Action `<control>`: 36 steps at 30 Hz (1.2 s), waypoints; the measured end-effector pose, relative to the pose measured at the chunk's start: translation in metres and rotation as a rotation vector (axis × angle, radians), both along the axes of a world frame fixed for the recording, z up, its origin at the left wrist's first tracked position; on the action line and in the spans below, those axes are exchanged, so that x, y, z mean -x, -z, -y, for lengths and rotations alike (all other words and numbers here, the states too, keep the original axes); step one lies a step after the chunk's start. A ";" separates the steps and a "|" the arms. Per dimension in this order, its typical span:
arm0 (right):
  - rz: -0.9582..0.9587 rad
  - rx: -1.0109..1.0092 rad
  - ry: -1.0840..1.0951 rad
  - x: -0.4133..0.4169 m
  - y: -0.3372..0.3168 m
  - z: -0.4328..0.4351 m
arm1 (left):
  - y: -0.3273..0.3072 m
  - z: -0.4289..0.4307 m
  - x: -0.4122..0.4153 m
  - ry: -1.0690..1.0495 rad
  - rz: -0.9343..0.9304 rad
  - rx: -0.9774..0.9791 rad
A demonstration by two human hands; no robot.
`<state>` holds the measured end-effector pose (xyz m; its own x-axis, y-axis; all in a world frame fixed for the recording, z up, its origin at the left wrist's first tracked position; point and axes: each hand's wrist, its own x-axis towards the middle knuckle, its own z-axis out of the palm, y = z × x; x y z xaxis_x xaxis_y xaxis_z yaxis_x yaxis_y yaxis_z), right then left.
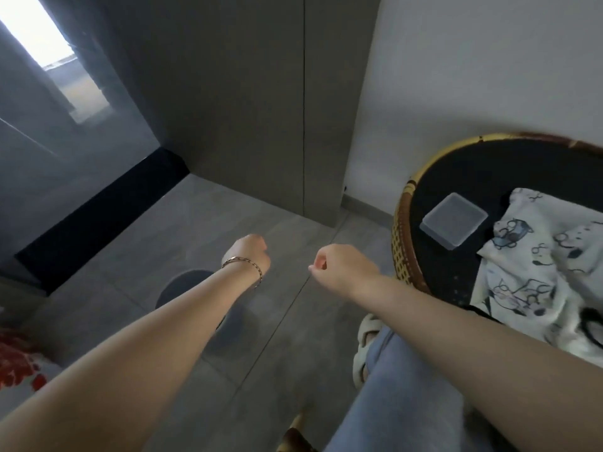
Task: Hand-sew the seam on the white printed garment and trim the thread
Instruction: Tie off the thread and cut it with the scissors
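The white garment (535, 272) with a cartoon print lies crumpled on a round black table at the right. Both my arms are stretched forward over the floor, to the left of the table and apart from the garment. My left hand (249, 256), with a thin bracelet at the wrist, is curled into a fist. Fingers and thumb of my right hand (339, 267) are pinched together. I can make out no thread or needle in or between the hands. A black loop (590, 321) rests on the garment's near edge; what it is stays unclear.
A clear plastic box (453, 220) sits on the table, which has a woven rattan rim (399, 230). My leg in blue jeans (401, 396) and a pale slipper (367, 340) are below my right arm. A dark round disc (186, 288) lies on the grey tiled floor. Cabinets stand ahead.
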<state>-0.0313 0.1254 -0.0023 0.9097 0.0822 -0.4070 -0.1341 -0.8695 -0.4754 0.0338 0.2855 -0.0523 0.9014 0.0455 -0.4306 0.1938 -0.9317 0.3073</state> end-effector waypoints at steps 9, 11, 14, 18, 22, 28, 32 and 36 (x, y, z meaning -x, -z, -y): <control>0.197 0.176 0.302 0.060 -0.051 0.160 | -0.081 0.186 0.056 0.393 0.222 0.398; 0.197 0.215 0.369 0.082 -0.054 0.195 | -0.086 0.217 0.072 0.494 0.148 0.405; 0.154 0.134 0.523 0.118 -0.054 0.236 | -0.085 0.250 0.095 0.620 -0.026 0.336; 0.160 0.004 0.629 0.157 -0.041 0.264 | -0.096 0.274 0.119 0.792 -0.238 0.368; 0.132 -0.146 0.647 0.179 -0.028 0.264 | -0.106 0.275 0.129 1.157 -0.356 0.350; 0.228 -0.235 0.662 0.193 -0.024 0.249 | -0.097 0.274 0.140 1.104 0.074 0.351; 0.377 -0.430 0.808 0.194 -0.038 0.231 | -0.095 0.270 0.147 0.896 0.294 0.518; 0.403 -0.618 0.919 0.191 -0.053 0.225 | -0.095 0.272 0.149 0.788 0.339 0.574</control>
<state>-0.2219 -0.0997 0.0510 0.7841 -0.5883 -0.1976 -0.3340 -0.1316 -0.9333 -0.1155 0.0137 0.0427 0.6644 -0.7429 0.0816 -0.5879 -0.4522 0.6707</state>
